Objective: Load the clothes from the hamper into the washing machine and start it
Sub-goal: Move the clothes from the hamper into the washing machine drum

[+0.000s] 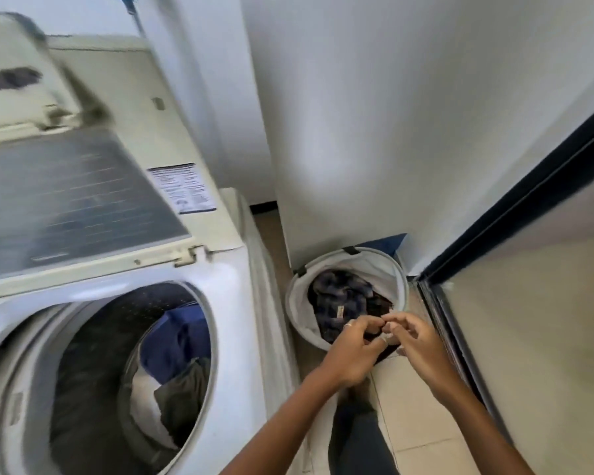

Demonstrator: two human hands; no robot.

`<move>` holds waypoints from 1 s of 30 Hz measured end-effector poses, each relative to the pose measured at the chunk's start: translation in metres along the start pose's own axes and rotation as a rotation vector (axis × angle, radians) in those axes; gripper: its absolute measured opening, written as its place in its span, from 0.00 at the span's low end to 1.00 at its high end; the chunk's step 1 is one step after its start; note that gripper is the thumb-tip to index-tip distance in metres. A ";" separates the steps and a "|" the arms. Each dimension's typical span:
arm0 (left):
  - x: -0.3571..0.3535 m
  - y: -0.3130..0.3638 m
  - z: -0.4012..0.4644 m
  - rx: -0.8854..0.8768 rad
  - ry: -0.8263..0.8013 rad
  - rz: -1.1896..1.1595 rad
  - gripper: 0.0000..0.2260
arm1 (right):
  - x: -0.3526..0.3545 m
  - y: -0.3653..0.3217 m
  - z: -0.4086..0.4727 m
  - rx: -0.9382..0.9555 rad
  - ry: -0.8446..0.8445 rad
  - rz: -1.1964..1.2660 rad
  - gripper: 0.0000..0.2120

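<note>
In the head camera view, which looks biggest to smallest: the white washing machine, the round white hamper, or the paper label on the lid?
1. White top-loading washing machine, though it is nearest the camera.
2. Round white fabric hamper.
3. Paper label on the open lid.

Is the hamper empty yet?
No, a dark plaid garment lies inside the hamper, with both hands over its rim.

Bright even daylight, soft glare patch on wall [340,149], motion-blurred washer lid [66,186], wide-angle bending at edges
</note>
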State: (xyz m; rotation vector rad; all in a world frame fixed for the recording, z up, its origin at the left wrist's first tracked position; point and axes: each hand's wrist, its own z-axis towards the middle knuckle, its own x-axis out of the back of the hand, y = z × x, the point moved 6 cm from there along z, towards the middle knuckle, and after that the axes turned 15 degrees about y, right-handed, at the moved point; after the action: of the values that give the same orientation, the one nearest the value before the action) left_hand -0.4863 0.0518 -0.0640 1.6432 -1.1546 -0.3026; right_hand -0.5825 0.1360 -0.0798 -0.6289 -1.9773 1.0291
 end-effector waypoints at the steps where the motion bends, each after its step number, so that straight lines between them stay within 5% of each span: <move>1: -0.009 -0.008 0.015 0.055 0.006 0.007 0.20 | 0.001 0.010 0.015 -0.038 -0.008 -0.010 0.09; 9: -0.061 -0.122 0.130 0.448 0.167 0.072 0.14 | -0.045 0.112 0.145 -0.200 -0.119 -0.170 0.08; 17: -0.105 -0.268 0.244 0.569 0.204 0.200 0.14 | -0.176 0.250 0.283 -0.165 -0.464 -0.483 0.14; 25: -0.151 -0.374 0.284 0.652 0.156 0.213 0.17 | -0.270 0.399 0.295 -0.031 -0.941 -1.058 0.54; 30: -0.159 -0.413 0.258 0.754 0.131 0.201 0.18 | -0.284 0.438 0.254 0.234 -0.793 -1.190 0.38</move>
State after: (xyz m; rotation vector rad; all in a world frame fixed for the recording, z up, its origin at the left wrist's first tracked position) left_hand -0.5233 0.0139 -0.5731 2.1180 -1.4121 0.4197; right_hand -0.6086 0.0607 -0.6551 1.1616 -2.2237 0.7032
